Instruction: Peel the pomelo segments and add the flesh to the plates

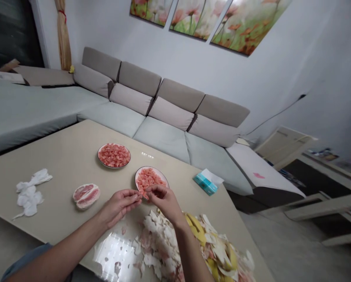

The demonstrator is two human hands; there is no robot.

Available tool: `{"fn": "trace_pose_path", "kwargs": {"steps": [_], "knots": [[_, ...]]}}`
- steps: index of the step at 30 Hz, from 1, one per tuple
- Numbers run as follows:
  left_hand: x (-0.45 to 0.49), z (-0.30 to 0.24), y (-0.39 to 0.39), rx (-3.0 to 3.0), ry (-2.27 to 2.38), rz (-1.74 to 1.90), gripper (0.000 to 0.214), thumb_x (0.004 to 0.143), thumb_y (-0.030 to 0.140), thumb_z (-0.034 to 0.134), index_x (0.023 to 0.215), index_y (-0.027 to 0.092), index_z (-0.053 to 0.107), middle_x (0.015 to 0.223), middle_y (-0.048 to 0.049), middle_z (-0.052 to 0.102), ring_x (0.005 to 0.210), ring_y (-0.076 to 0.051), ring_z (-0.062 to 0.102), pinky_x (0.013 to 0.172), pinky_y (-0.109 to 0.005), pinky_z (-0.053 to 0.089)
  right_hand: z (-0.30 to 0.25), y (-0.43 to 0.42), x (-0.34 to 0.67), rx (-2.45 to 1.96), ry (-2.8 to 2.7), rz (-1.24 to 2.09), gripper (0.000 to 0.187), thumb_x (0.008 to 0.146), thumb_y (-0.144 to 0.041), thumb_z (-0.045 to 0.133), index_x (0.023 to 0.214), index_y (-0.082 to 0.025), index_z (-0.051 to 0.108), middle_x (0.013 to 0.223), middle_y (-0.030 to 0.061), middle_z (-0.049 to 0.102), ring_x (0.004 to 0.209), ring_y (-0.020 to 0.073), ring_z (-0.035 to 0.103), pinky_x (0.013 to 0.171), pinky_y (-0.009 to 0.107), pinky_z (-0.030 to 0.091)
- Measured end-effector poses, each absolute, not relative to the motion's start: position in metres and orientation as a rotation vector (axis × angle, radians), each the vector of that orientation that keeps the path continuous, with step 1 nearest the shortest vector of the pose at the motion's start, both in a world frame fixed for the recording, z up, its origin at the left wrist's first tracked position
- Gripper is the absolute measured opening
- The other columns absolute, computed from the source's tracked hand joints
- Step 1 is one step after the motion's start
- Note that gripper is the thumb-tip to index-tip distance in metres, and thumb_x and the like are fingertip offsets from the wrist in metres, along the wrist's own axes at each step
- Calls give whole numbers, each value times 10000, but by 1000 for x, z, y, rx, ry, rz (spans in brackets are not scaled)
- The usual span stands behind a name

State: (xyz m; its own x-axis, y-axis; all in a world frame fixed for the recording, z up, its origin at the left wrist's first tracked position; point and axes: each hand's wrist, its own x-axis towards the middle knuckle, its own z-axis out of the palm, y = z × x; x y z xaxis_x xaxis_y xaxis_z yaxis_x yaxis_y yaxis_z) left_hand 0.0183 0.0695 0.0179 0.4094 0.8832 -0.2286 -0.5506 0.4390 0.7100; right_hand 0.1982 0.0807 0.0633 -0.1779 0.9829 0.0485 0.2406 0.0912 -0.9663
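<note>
Table [64, 160]: pale, glossy top, glare patch toward the near edge. Two round plates, white with thin dark rims. Far plate [114, 167], close to the far edge, heaped with red pulp [112, 154] in small, wet-looking grains. Near plate [158, 173], right of it, carries paler, coarser pulp, bare white showing along its far side. Cut fruit [86, 196], rounded, pink flesh split by a white band, pith round the outside; sits toward the near-left edge. White crumple [30, 196] nearer the left end, thin, limp; material unclear. Peel heap [160, 235] spreads toward the near-right corner: ragged white pith, papery skins, curved yellow rinds [196, 229]. Soft tissue juts from a blue box [205, 184] at the far-right corner.

Left hand [121, 205]: half curled, thumb against fingertips, by near plate's edge. Right hand [165, 201]: bent over the same edge, thumb and forefinger drawn together. Whether either grips a scrap, cannot tell; too small.
</note>
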Motion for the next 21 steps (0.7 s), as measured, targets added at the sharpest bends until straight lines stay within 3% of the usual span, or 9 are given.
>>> {"fn": "trace_pose_path", "kwargs": {"steps": [4, 6, 9, 11, 14, 18, 21], "knots": [[19, 12, 71, 679, 755, 1011, 290, 701, 288, 784, 919, 133, 672, 946, -94, 709, 834, -153, 677, 406, -111, 373, 64, 85, 202, -1290, -1625, 1060, 150, 731, -299, 661, 782, -158, 678, 651, 6, 646, 573, 137, 592, 566, 250, 486], [19, 8, 72, 737, 789, 1032, 345, 697, 352, 772, 947, 144, 658, 934, -88, 706, 731, -138, 671, 338, -124, 305, 64, 89, 206, -1305, -1650, 993, 161, 752, -304, 633, 802, -159, 680, 685, 20, 656, 596, 146, 598, 585, 264, 499], [19, 6, 72, 856, 842, 1026, 406, 712, 424, 735, 1000, 152, 643, 860, -56, 698, 446, -62, 539, 291, -145, 234, 61, 98, 214, -1331, -1684, 847, 162, 766, -282, 608, 825, -161, 697, 825, 66, 680, 733, 182, 629, 697, 316, 518], [19, 7, 72, 914, 869, 1012, 423, 716, 439, 725, 1023, 164, 633, 827, -27, 683, 361, -22, 429, 286, -148, 208, 60, 102, 217, -1345, -1716, 748, 134, 745, -243, 625, 806, -170, 720, 947, 91, 677, 881, 217, 626, 819, 363, 495], [19, 9, 70, 942, 841, 1031, 416, 702, 402, 749, 1029, 176, 625, 881, -26, 670, 436, -31, 483, 320, -139, 251, 59, 96, 216, -1329, -1814, 697, 103, 742, -210, 650, 782, -200, 744, 967, 78, 684, 960, 226, 614, 901, 376, 459], [21, 11, 69, 960, 753, 1069, 375, 692, 320, 776, 1003, 169, 631, 962, -54, 662, 675, -87, 600, 409, -123, 328, 65, 73, 206, -1191, -2026, 686, 131, 835, -237, 627, 891, -217, 743, 911, 64, 697, 880, 193, 635, 799, 309, 499], [21, 12, 68, 967, 736, 1050, 361, 702, 301, 772, 1007, 174, 627, 964, -51, 661, 693, -87, 595, 449, -125, 353, 70, 59, 199, -1148, -2067, 613, 149, 854, -258, 630, 954, -225, 736, 928, 71, 685, 863, 186, 632, 786, 301, 500]]}}
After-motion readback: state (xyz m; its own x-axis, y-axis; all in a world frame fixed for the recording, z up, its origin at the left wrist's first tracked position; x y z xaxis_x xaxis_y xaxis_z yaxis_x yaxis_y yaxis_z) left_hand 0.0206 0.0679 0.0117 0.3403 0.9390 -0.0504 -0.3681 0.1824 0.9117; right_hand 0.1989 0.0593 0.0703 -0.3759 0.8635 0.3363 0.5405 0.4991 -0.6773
